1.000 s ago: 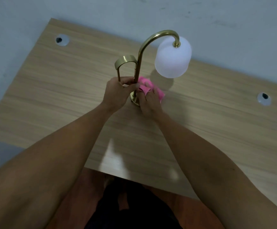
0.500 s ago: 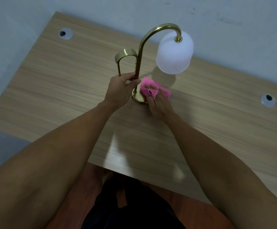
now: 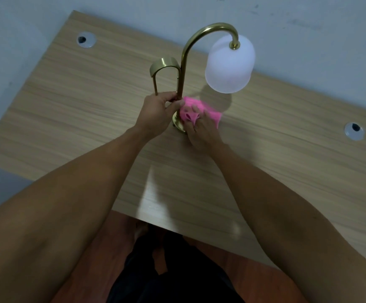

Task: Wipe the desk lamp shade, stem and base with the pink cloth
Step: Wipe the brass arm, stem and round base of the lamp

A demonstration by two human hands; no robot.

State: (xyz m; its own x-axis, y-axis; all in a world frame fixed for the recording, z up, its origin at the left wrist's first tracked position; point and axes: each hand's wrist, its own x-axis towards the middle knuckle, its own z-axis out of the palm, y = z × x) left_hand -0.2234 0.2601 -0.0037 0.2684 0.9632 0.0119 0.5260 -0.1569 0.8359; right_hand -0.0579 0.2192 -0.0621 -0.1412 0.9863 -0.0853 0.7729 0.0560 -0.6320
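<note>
Two hands: both at the lamp's foot, centre of the frame.
Left hand: fingers closed round the lower brass stem.
Right hand: pressing the crumpled pink cloth onto the round brass base, fingers wrapped over it.
Frosted white shade: hangs upper right of the hands.
Light wooden desk: carries the lamp.

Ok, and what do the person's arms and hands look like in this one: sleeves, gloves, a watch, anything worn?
Both arms are bare along their whole visible length: no sleeves show. The left hand and right hand wear no gloves, and no watch, bracelet or ring can be seen on either wrist or on the fingers that show. The forearms reach in from the bottom corners of the view. No markings are visible on them.
</note>
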